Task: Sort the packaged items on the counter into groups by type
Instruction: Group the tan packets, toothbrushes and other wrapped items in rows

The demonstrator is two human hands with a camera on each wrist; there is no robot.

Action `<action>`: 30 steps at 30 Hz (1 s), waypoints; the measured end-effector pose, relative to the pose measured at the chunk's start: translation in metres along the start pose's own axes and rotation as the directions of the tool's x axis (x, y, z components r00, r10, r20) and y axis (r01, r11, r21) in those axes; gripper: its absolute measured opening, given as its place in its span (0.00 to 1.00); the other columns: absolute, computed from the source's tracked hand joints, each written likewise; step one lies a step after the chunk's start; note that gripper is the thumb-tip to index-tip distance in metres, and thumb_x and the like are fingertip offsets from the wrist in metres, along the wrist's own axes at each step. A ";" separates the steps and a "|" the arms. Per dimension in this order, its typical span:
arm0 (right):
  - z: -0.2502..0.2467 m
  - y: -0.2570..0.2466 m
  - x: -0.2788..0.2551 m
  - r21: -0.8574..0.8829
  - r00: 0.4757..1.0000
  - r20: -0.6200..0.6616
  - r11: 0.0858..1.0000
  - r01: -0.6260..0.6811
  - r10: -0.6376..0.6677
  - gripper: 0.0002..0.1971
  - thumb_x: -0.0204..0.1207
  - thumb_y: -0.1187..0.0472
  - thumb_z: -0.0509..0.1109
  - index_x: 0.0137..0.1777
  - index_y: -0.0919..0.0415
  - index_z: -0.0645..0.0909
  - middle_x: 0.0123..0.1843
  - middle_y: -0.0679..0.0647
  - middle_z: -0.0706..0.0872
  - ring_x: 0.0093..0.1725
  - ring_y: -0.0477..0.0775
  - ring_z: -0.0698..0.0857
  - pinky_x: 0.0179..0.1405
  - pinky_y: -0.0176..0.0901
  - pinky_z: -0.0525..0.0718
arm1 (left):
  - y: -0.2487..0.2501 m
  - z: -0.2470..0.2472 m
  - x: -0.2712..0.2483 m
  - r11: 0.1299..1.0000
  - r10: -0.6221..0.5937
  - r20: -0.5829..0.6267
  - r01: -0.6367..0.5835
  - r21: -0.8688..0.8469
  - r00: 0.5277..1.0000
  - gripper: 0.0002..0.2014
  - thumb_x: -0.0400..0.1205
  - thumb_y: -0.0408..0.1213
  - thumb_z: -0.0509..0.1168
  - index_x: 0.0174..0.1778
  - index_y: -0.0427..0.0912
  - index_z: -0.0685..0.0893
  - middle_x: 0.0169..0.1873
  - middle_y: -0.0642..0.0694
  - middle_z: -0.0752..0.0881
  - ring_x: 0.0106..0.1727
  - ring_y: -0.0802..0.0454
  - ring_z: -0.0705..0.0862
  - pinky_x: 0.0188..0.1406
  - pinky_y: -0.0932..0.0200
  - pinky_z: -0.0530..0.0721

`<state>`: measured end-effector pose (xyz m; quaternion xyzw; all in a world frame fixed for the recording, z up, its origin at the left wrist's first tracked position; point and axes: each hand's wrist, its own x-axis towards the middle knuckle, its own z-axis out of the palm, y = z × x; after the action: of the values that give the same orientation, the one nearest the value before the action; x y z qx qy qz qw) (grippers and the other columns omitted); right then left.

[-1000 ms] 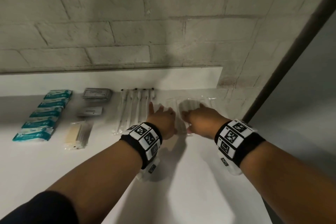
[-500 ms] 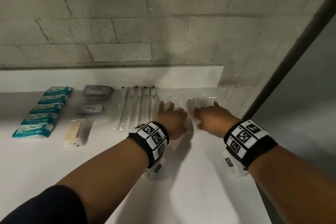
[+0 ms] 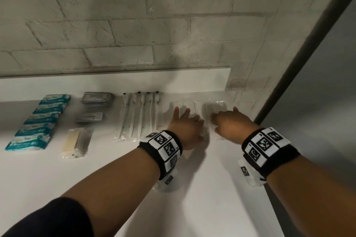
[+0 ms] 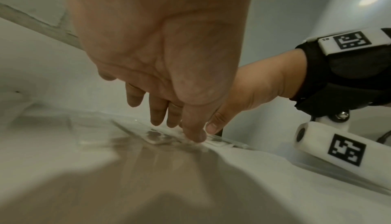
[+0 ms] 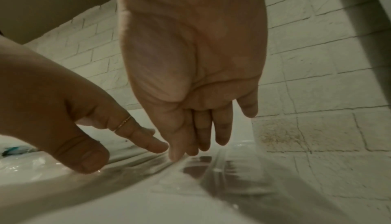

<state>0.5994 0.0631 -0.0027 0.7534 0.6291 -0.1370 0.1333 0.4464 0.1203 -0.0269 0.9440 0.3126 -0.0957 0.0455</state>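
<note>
Clear plastic packets [image 3: 198, 108] lie under both flat, outstretched hands, left hand [image 3: 185, 128] beside right hand [image 3: 231, 125].

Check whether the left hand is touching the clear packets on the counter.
Touching. The left wrist view shows the left hand with its thumb tip pressed on the clear packets.

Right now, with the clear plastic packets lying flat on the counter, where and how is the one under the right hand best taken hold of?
Probably by its near short edge. The clear packet lies flat on the white counter, thin and slippery, with nothing standing up to grasp. The right hand could come from above, press with its fingers, then slip the thumb under that edge and pinch.
</note>
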 end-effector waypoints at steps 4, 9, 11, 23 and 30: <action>0.006 0.006 0.005 -0.014 1.000 0.028 1.000 -0.007 0.007 0.29 0.80 0.68 0.55 0.81 0.54 0.62 0.74 0.59 0.77 0.72 0.61 0.76 0.83 0.63 0.48 | 0.007 0.001 0.005 1.000 -0.014 0.029 0.014 0.004 0.999 0.29 0.82 0.54 0.57 0.78 0.47 0.68 0.79 0.50 0.68 0.84 0.36 0.52 0.77 0.29 0.37; 0.006 0.015 0.000 0.075 1.000 0.010 0.997 -0.020 0.019 0.28 0.83 0.65 0.54 0.83 0.53 0.60 0.81 0.55 0.69 0.77 0.61 0.71 0.83 0.59 0.49 | 0.011 -0.001 0.008 0.999 -0.033 0.014 0.033 0.028 0.999 0.31 0.82 0.56 0.56 0.80 0.46 0.65 0.81 0.48 0.65 0.84 0.37 0.50 0.77 0.30 0.35; 0.005 0.025 -0.005 0.100 0.998 -0.029 0.994 -0.052 0.055 0.25 0.84 0.62 0.53 0.82 0.52 0.62 0.80 0.54 0.70 0.75 0.61 0.73 0.80 0.56 0.58 | 0.020 -0.003 0.009 0.999 0.022 -0.004 -0.022 0.027 1.000 0.32 0.82 0.57 0.57 0.81 0.45 0.64 0.82 0.47 0.63 0.84 0.37 0.50 0.77 0.30 0.35; 0.009 0.037 -0.005 0.068 0.991 0.044 0.990 -0.126 0.123 0.26 0.82 0.67 0.56 0.81 0.56 0.64 0.67 0.61 0.81 0.63 0.62 0.82 0.60 0.48 0.80 | 0.040 -0.004 0.019 0.997 0.072 0.046 -0.073 0.013 0.996 0.30 0.80 0.57 0.57 0.78 0.50 0.68 0.80 0.48 0.66 0.84 0.36 0.52 0.77 0.30 0.35; 0.010 0.043 -0.014 0.200 0.992 0.033 0.972 -0.124 0.120 0.32 0.82 0.65 0.57 0.85 0.50 0.52 0.75 0.59 0.75 0.67 0.60 0.80 0.62 0.46 0.79 | 0.043 -0.005 0.009 0.999 0.037 0.008 -0.037 0.004 0.999 0.34 0.80 0.57 0.59 0.81 0.45 0.64 0.82 0.44 0.61 0.84 0.37 0.49 0.78 0.33 0.36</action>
<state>0.6393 0.0394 -0.0057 0.7989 0.5630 -0.1994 0.0707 0.4796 0.0919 -0.0231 0.9493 0.2948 -0.0991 0.0463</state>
